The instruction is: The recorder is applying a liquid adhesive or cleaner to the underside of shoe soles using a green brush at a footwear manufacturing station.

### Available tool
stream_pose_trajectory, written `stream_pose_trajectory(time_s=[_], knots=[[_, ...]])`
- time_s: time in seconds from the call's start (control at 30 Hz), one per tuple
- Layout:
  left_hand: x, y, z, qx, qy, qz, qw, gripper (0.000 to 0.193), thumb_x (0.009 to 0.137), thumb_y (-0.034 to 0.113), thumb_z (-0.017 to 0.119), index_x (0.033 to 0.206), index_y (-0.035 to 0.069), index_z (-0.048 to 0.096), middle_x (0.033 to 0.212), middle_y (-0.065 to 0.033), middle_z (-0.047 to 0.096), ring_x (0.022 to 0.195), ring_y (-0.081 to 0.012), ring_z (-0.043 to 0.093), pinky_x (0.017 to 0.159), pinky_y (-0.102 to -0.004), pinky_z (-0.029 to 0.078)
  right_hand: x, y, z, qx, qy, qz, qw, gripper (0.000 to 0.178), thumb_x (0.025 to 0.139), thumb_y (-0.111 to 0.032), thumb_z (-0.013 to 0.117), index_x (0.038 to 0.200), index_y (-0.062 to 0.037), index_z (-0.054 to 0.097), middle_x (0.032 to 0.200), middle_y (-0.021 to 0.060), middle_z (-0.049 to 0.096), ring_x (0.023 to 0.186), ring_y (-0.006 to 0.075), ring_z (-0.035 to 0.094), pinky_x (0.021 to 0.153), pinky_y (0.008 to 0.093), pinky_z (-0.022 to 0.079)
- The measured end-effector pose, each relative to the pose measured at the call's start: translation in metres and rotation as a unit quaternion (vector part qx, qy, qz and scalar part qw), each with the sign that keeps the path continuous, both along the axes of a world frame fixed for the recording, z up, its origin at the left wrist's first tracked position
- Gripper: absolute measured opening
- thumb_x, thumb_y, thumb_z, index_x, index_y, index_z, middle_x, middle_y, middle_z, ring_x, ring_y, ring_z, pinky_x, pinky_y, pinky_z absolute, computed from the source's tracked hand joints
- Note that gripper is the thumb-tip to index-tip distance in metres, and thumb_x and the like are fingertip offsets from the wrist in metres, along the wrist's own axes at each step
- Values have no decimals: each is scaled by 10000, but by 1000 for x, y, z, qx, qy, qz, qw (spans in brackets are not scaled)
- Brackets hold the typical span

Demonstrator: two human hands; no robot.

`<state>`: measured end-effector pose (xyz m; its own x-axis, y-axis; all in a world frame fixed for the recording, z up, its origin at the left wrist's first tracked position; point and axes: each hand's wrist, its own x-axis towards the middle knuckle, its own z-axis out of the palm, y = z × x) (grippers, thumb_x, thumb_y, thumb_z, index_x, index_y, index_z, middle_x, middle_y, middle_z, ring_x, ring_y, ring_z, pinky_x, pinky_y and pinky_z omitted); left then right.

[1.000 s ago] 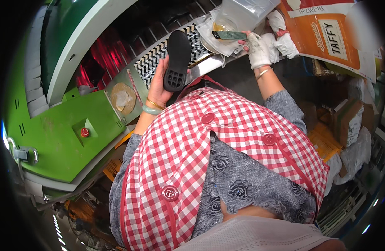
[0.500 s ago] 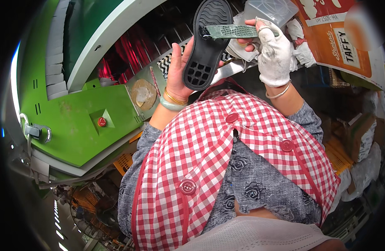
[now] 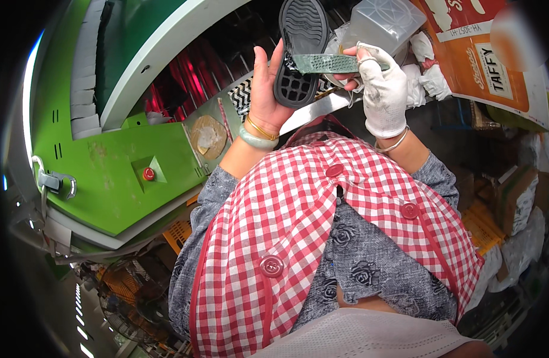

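A black shoe sole (image 3: 304,28) stands at the top centre, its ridged, wavy face and the square hollows of its heel toward me. My bare left hand (image 3: 265,92) holds it from the left side, thumb raised; the fingers behind it are hidden. On the right, my right hand (image 3: 383,98), in a dirty white glove with bare fingertips, pinches a brush (image 3: 329,63) with a flat, grey-green, grid-textured handle. Its dark, bristle-like end lies against the sole's edge, above the heel hollows.
A green machine panel (image 3: 107,179) with a red button (image 3: 148,173) is on the left. Behind the hands are a clear plastic container (image 3: 385,24) and crumpled white material (image 3: 432,80). An orange printed bag (image 3: 489,59) hangs at the upper right. A round tan piece (image 3: 207,137) lies left of my wrist.
The sole has moved up and tilted, with its heel end higher in view. The brush end now sits lower along the sole, toward the heel. Both hands have shifted slightly.
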<state>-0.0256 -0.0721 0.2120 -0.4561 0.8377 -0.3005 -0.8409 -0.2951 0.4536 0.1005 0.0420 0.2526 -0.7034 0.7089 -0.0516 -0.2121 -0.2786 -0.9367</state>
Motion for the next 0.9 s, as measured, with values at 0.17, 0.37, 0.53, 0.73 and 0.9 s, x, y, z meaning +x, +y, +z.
stream_pose_trajectory(time_s=[0.17,0.37,0.53,0.73,0.9], knots=[[-1,4,0,4,21,7,1000,659,867,620,290,1292,123,373,1189,-116,512,1033,-278,536,839,-437,460,2,-5,3,-2,-9,10,1000,214,917,-165,481,952,15,589,848,94,643,659,116,632,522,162,464],[1,4,4,30,-8,-10,999,708,859,635,284,1357,131,288,1257,-136,462,1072,-337,517,892,-483,438,10,-11,7,-7,-35,40,999,211,915,-152,479,973,21,584,903,109,643,672,122,635,538,164,464],[-1,2,2,10,-20,-38,999,735,850,648,288,1365,123,268,1263,-153,454,1076,-350,514,898,-481,434,13,-7,8,-2,-44,73,996,214,914,-154,482,970,25,587,876,86,643,676,109,627,547,165,455],[-5,-2,-5,-38,-8,-95,995,762,852,646,293,1324,49,327,1282,-170,432,1112,-297,499,922,-425,429,12,8,14,43,-82,154,984,209,910,-170,495,965,3,600,813,46,620,671,73,602,559,162,431],[-9,-8,-8,-93,50,-185,977,787,841,671,265,1281,31,395,1093,-175,564,964,-285,597,720,-344,533,2,20,22,82,-147,243,955,233,906,-235,503,965,-32,602,817,25,623,669,66,604,553,157,419]])
